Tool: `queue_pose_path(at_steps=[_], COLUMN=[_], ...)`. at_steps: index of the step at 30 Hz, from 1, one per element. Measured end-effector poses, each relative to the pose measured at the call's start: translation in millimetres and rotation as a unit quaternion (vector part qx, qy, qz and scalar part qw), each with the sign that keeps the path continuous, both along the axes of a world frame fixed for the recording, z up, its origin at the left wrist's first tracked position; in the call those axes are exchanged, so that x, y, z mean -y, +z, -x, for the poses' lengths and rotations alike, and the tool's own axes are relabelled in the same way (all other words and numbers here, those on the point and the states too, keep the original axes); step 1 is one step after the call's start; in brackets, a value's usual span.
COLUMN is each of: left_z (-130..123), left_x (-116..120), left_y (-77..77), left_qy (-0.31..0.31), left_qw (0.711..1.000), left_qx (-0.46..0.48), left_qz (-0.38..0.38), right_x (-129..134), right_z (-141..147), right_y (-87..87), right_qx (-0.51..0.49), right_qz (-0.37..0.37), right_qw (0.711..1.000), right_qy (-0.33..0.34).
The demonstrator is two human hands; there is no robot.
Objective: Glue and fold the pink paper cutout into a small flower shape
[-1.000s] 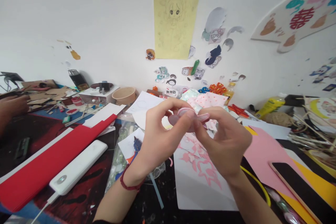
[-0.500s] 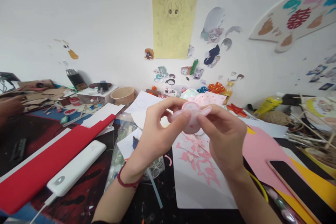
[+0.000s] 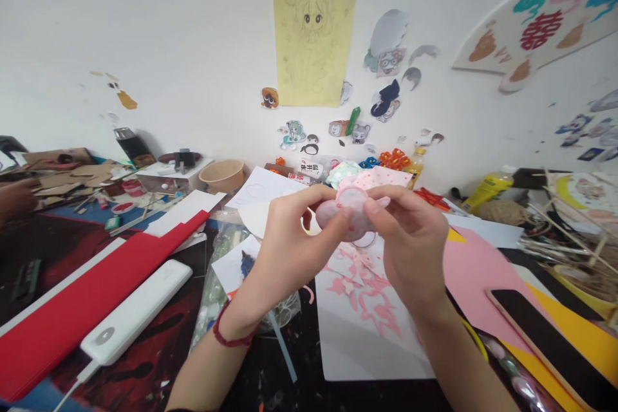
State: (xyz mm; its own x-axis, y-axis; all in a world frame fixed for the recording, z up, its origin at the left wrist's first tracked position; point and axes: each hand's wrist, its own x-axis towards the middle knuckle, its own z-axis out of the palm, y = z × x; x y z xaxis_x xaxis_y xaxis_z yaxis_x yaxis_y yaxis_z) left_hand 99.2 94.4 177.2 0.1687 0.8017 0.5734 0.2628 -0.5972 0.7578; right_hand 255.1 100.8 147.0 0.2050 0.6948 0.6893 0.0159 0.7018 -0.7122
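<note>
Between both hands is a small pale pink cutout with rounded lobes and a few darker pink spots. My left hand pinches its left part between thumb and fingers. On the other side, my right hand grips the right edge, where a narrow lobe sticks out past the thumb. My fingertips cover part of the piece. Just below it, a white sheet lies on the dark table, with pink paper scraps scattered over it.
To the left lie a white power bank with a cable and a long red sheet. A phone rests on pink and yellow paper at the right. Another person's hand shows at the far left edge.
The pink cutout has turned in my fingers, and a broader rounded lobe now shows at its left. Both hands keep their hold. The whole view has shifted slightly.
</note>
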Motion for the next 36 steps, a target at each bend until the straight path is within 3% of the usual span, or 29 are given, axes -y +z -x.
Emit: queue_pose_path(at_steps=[19, 28, 33, 36], left_z=[-3.4, -1.4, 2.6, 4.1], left_x=[4.2, 4.5, 4.4, 3.4], left_y=[-2.2, 0.2, 2.7, 3.1], left_qy=[0.009, 0.017, -0.014, 0.005], left_qw=[0.998, 0.998, 0.999, 0.998], left_qx=[-0.029, -0.005, 0.019, 0.048], left_qz=[-0.055, -0.056, -0.041, -0.048], right_x=[1.9, 2.6, 2.3, 2.4], right_z=[1.9, 1.4, 3.0, 3.2], right_y=[-0.5, -0.6, -1.7, -1.4], right_qx=[-0.017, -0.007, 0.017, 0.025], right_qz=[0.014, 0.017, 0.011, 0.005], right_qw=[1.0, 1.0, 1.0, 1.0], right_qy=[-0.015, 0.007, -0.017, -0.016])
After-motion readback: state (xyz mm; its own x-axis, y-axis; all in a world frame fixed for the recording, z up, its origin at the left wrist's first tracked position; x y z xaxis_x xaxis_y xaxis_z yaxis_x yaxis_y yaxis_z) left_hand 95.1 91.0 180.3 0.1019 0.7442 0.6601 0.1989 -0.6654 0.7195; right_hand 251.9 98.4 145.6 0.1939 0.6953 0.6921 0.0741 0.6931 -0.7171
